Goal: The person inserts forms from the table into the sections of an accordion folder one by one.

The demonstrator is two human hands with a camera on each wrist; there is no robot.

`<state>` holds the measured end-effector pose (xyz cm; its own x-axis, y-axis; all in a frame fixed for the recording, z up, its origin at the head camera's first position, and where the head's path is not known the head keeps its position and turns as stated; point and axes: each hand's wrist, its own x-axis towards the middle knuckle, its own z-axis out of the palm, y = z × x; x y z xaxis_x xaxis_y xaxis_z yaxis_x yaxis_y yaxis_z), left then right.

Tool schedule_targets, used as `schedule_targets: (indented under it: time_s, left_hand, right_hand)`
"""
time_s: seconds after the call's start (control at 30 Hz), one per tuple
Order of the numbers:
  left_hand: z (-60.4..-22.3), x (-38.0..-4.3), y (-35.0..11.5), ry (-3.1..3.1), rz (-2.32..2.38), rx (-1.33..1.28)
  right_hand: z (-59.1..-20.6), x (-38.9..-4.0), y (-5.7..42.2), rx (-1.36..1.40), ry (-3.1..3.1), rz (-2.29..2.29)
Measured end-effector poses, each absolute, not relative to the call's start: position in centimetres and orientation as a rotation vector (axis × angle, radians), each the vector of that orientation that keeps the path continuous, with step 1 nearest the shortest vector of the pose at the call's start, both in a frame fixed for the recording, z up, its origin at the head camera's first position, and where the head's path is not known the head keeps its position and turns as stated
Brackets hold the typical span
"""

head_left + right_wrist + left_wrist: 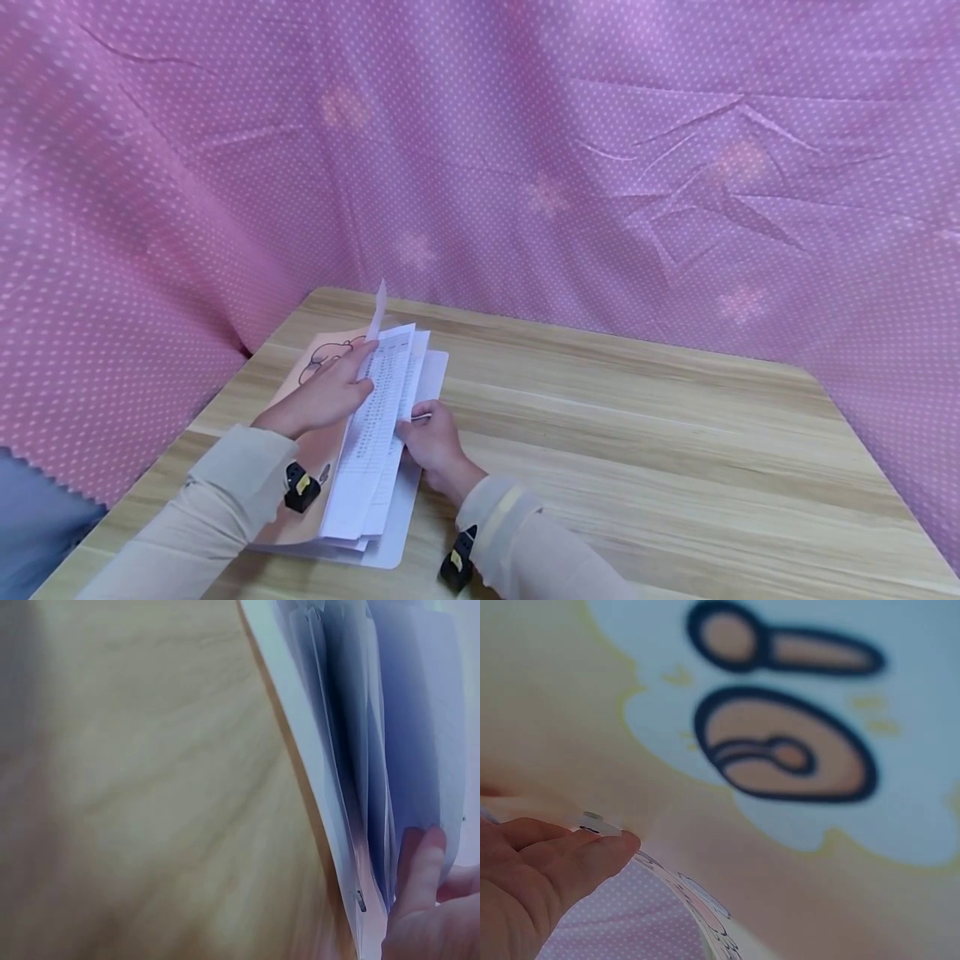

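Note:
A folder with a peach cartoon-printed cover (318, 442) lies tilted on the left part of the table, its cover partly lifted. Inside are several printed sheets of paper (371, 429), fanned toward the right over a pale back cover (405, 508). My left hand (322, 396) lies across the front cover and grips its raised edge. In the left wrist view, thumb and fingers of that hand (551, 874) pinch the edge by a small pale tab (600, 823). From the right, my right hand (437, 442) pinches the sheets' edge; its fingers (424, 862) press against paper in the right wrist view.
The wood-grain table (637, 450) extends to the right of the folder. Pink dotted cloth (525, 167) hangs behind and along both sides. A small dark metal piece (361, 901) shows at the folder's edge. Both wrists carry black strapped devices (302, 487).

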<state>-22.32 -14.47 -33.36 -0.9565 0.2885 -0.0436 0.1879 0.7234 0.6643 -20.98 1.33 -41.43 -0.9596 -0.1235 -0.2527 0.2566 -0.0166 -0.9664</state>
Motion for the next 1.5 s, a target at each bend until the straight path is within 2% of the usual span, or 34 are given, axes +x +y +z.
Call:
schedule_targets:
  time_s: [1.0, 1.5]
  left_hand:
    - [-33.7, -22.5, -14.0, 2.86, 0.988, 0.426]
    - [-35.0, -23.0, -11.8, 2.859, 0.93, 0.523]
  right_hand:
    - [-41.2, -21.1, 0.1, 0.131, 2.095, -1.946]
    - [-41.6, -21.1, 1.1, 0.104, 2.1, -1.983]
